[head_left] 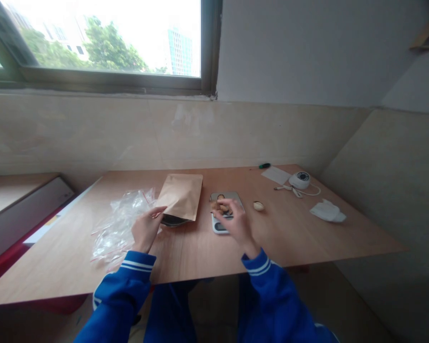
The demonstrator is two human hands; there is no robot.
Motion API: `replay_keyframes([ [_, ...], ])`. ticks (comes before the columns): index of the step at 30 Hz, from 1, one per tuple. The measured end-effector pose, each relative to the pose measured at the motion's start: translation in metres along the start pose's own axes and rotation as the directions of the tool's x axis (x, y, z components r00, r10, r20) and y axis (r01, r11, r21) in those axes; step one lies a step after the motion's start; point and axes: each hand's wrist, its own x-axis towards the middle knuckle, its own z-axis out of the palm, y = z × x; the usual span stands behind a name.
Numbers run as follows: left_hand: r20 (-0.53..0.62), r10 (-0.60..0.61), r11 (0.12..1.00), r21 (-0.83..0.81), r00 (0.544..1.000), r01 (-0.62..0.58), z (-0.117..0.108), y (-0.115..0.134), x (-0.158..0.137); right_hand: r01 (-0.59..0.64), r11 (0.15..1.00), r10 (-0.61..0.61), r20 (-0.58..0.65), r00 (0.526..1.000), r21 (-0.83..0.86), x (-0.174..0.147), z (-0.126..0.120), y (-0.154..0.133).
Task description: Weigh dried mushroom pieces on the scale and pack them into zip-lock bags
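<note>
A kraft paper pouch (pixel 182 193) lies flat with its dark open mouth toward me, and my left hand (pixel 146 228) pinches the mouth's left corner. Over a small white digital scale (pixel 219 230), my right hand (pixel 234 224) has its thumb and fingers curled around a brown lumpy piece (pixel 215 206) that looks like dried food. More brown pieces (pixel 221 197) rest on the scale's plate, partly hidden by the fingers. To the right of the scale sits a pale, rounded piece with a dark edge (pixel 258 206).
Crumpled clear zip bags (pixel 117 228) lie left of the pouch on the wooden table (pixel 186 257). At the right are a white camera-like device with a cable (pixel 300 179), a white sheet (pixel 276 175), a green-handled screwdriver (pixel 264 166) and a crumpled white wrapper (pixel 328 211).
</note>
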Motion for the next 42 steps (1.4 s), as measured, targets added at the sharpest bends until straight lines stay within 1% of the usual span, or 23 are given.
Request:
replay_keyframes([
  [3, 0.004, 0.014, 1.000, 0.017, 1.000, -0.014, 0.003, -0.001, -0.003, -0.137, 0.989, 0.129, -0.125, 0.984, -0.058, 0.029, -0.010, 0.048],
  [5, 0.018, 0.010, 1.000, 0.024, 1.000, -0.011, 0.004, 0.000, -0.004, -0.190, 0.980, 0.182, -0.118, 0.976, -0.060, 0.040, -0.011, 0.075],
  [7, 0.029, 0.004, 0.999, 0.037, 1.000, -0.005, 0.003, 0.003, -0.006, -0.225, 0.974, 0.220, -0.111, 0.969, -0.030, 0.042, -0.011, 0.092],
  [10, 0.040, 0.018, 0.999, 0.049, 0.999, -0.020, 0.003, 0.006, -0.008, -0.264, 0.964, 0.264, -0.151, 0.953, 0.020, 0.033, -0.015, 0.098],
  [11, 0.056, 0.054, 0.998, 0.038, 0.997, -0.056, 0.004, 0.006, -0.009, -0.278, 0.960, 0.278, -0.177, 0.944, 0.023, 0.028, -0.017, 0.098],
  [13, 0.123, 0.202, 0.979, -0.035, 0.972, -0.200, 0.005, 0.004, -0.010, -0.304, 0.953, 0.297, -0.234, 0.926, 0.006, 0.014, -0.025, 0.096],
  [15, 0.174, 0.387, 0.919, -0.149, 0.906, -0.364, 0.007, -0.001, -0.010, -0.312, 0.949, 0.293, -0.262, 0.919, -0.035, -0.005, -0.035, 0.095],
  [16, 0.164, 0.451, 0.887, -0.193, 0.877, -0.420, 0.007, -0.005, -0.010, -0.307, 0.949, 0.280, -0.263, 0.923, -0.065, -0.015, -0.040, 0.097],
  [17, 0.127, 0.482, 0.867, -0.211, 0.867, -0.451, 0.007, -0.009, -0.008, -0.295, 0.950, 0.262, -0.255, 0.931, -0.104, -0.026, -0.046, 0.098],
  [18, 0.063, 0.479, 0.865, -0.202, 0.875, -0.459, 0.007, -0.013, -0.007, -0.280, 0.948, 0.239, -0.244, 0.940, -0.149, -0.037, -0.051, 0.101],
  [20, -0.106, 0.411, 0.895, -0.139, 0.905, -0.423, 0.005, -0.023, -0.003, -0.257, 0.938, 0.202, -0.232, 0.951, -0.234, -0.056, -0.062, 0.109],
  [22, -0.269, 0.309, 0.937, -0.075, 0.912, -0.340, 0.001, -0.032, 0.000, -0.258, 0.921, 0.192, -0.237, 0.952, -0.291, -0.070, -0.070, 0.118],
  [25, -0.436, 0.226, 0.968, -0.002, 0.871, -0.252, -0.008, -0.041, 0.001, -0.291, 0.900, 0.214, -0.251, 0.944, -0.324, -0.078, -0.075, 0.130],
  [27, -0.519, 0.192, 0.980, 0.064, 0.833, -0.187, -0.015, -0.048, 0.000, -0.294, 0.886, 0.218, -0.237, 0.947, -0.359, -0.077, -0.074, 0.135],
  [28, -0.548, 0.159, 0.987, 0.089, 0.821, -0.131, -0.017, -0.052, 0.000, -0.290, 0.877, 0.215, -0.228, 0.950, -0.383, -0.077, -0.072, 0.137],
  [29, -0.552, 0.121, 0.991, 0.111, 0.825, -0.071, -0.019, -0.057, 0.001, -0.283, 0.868, 0.208, -0.220, 0.953, -0.408, -0.076, -0.071, 0.138],
  [31, -0.522, -0.001, 0.987, 0.138, 0.853, 0.085, -0.019, -0.070, 0.003, -0.272, 0.850, 0.191, -0.218, 0.957, -0.450, -0.075, -0.069, 0.139],
  [32, -0.461, -0.054, 0.977, 0.160, 0.886, 0.143, -0.018, -0.077, 0.005, -0.270, 0.844, 0.182, -0.225, 0.957, -0.464, -0.076, -0.069, 0.140],
  [33, -0.393, -0.074, 0.968, 0.191, 0.917, 0.160, -0.016, -0.084, 0.007, -0.267, 0.840, 0.175, -0.230, 0.957, -0.472, -0.076, -0.069, 0.139],
  [35, -0.260, -0.062, 0.960, 0.250, 0.964, 0.129, -0.013, -0.095, 0.010, -0.264, 0.840, 0.166, -0.239, 0.957, -0.474, -0.077, -0.069, 0.138],
  [37, -0.193, -0.026, 0.956, 0.284, 0.981, 0.081, -0.010, -0.103, 0.013, -0.266, 0.842, 0.164, -0.248, 0.955, -0.469, -0.077, -0.070, 0.135],
  [40, -0.181, -0.001, 0.955, 0.292, 0.983, 0.055, -0.012, -0.104, 0.014, -0.287, 0.841, 0.165, -0.287, 0.944, -0.459, -0.074, -0.072, 0.128],
  [42, -0.254, -0.014, 0.957, 0.275, 0.967, 0.086, -0.018, -0.094, 0.010, -0.309, 0.841, 0.163, -0.337, 0.927, -0.443, -0.072, -0.075, 0.122],
])
